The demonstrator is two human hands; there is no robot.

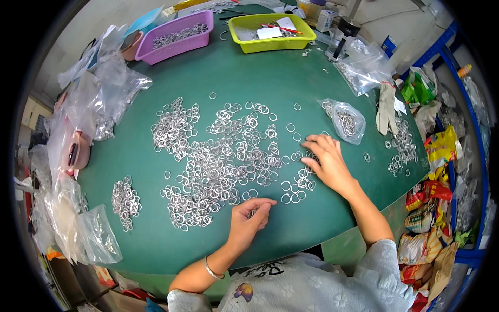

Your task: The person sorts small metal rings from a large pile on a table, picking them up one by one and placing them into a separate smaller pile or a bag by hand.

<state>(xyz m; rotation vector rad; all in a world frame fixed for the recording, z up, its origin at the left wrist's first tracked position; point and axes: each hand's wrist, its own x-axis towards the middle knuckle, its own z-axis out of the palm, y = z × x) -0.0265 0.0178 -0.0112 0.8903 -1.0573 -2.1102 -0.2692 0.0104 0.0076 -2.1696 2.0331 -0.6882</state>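
A large spread of silvery metal rings (218,169) lies in the middle of the green table. My left hand (250,217) is curled closed at the near edge of this spread, and a few rings show between its fingers and palm. Farther right, my right hand (329,160) reaches palm down with fingers apart, its fingertips at a few loose rings. Just left of and below that hand sits a small group of rings (299,187). What lies under the right palm is hidden.
A purple basket (176,37) of metal pieces and a lime-green basket (273,39) stand at the back. A bag of rings (348,122) and a glove (386,108) lie right. Plastic bags (78,208) crowd the left edge; a smaller ring pile (126,203) lies near them.
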